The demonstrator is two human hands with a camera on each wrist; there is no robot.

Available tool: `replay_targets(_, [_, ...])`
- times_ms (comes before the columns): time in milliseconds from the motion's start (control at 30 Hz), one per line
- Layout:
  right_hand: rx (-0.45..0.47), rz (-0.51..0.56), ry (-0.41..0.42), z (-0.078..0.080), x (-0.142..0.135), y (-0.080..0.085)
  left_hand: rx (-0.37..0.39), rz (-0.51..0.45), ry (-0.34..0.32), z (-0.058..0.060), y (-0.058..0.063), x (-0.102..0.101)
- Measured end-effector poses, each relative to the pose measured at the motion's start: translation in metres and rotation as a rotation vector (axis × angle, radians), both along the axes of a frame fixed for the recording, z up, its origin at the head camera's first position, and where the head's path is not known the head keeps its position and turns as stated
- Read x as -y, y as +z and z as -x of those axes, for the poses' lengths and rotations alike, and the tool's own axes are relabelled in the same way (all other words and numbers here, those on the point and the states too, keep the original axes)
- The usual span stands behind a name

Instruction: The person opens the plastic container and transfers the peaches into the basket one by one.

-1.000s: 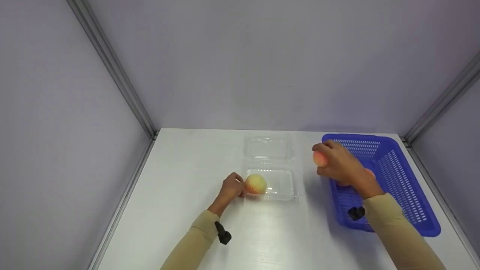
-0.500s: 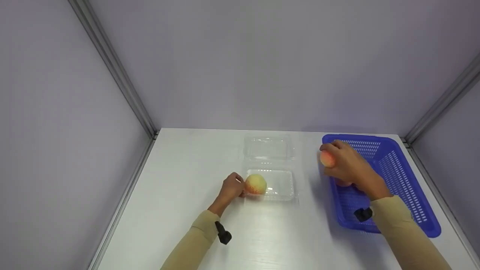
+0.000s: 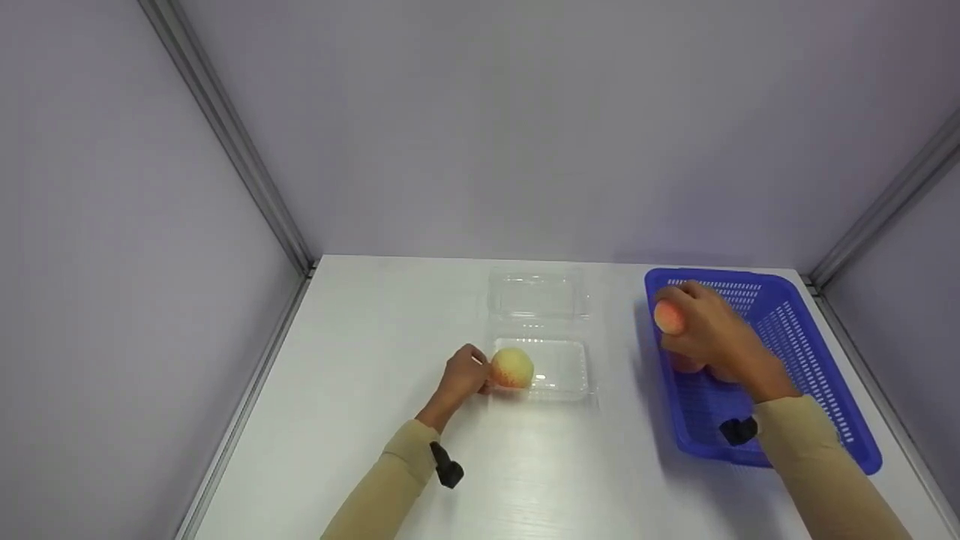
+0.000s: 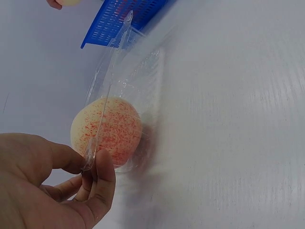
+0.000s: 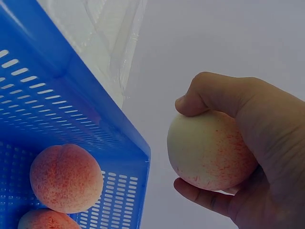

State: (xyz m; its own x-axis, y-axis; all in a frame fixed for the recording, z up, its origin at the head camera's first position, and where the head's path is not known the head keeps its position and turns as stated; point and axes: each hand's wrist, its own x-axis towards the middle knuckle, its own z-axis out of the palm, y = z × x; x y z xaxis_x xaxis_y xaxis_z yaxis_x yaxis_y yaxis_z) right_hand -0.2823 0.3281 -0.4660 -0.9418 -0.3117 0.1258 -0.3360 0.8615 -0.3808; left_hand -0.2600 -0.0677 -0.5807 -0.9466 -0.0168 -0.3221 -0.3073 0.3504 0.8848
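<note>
My left hand (image 3: 465, 373) pinches the near left corner of a clear plastic clamshell box (image 3: 561, 367), whose lid (image 3: 538, 295) lies folded back behind it. In the box's left end sits a pale yellow peach (image 3: 512, 368) with red speckles, close to the left fingertips; the left wrist view shows the thin plastic rim (image 4: 106, 109) between thumb and fingers. My right hand (image 3: 709, 330) grips another peach (image 5: 209, 151), held above the left side of the blue basket (image 3: 780, 442). Below it, redder peaches (image 5: 66, 178) lie inside the basket, partly hidden by the hand in the head view.
The white table (image 3: 375, 315) ends at a grey back wall (image 3: 480, 135), with side walls left and right. The slotted basket stands at the table's right, its raised rim (image 3: 667, 420) facing the clear box.
My right hand has moved to the right with its peach, from the basket's left rim to over the basket. The left hand, the box and the peach in it have stayed put.
</note>
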Motion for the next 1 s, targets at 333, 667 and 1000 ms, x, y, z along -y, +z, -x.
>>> replay_targets(333, [0.018,-0.028,-0.001,-0.001,-0.013,-0.002,-0.017,0.005,-0.002,-0.001,0.0,-0.002])
replay_targets(667, [0.084,-0.038,-0.016,-0.002,-0.021,0.0,-0.008,0.027,0.005,-0.002,0.002,-0.001])
replay_targets(1000, [0.107,-0.05,-0.021,-0.002,-0.028,-0.001,-0.003,0.001,0.003,0.0,0.001,0.0])
